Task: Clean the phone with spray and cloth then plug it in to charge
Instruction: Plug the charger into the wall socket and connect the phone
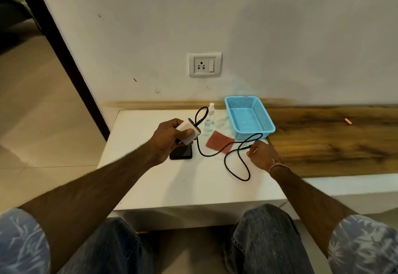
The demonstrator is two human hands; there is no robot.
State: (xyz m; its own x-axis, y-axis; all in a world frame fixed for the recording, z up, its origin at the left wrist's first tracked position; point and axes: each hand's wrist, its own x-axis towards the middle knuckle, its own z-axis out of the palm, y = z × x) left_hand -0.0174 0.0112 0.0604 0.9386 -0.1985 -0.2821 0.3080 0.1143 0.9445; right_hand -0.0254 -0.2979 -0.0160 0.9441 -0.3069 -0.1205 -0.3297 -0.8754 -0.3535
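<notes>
Cleaning looking done — left hand (170, 141) gripping charger adapter (187, 132), right hand (262, 154) pinching cable (224, 161) end mid-frame — phone (181, 152), wall socket (204, 64) not yet connected.

- The white worktop (189, 187) has a smooth, matt finish.
- The brown wood-grain ledge (333, 144) beside it looks like streaked, satin wood.
- The light blue rectangular basket (261, 110) is perforated plastic mesh.
- The small clear spray bottle (209, 122) is see-through plastic.
- The reddish-brown square cloth (217, 141) is matt fabric.
- The flat black phone (182, 152) is glossy.
- The white charger block (189, 132) is smooth plastic; its black cable (234, 166) looks rubbery.
</notes>
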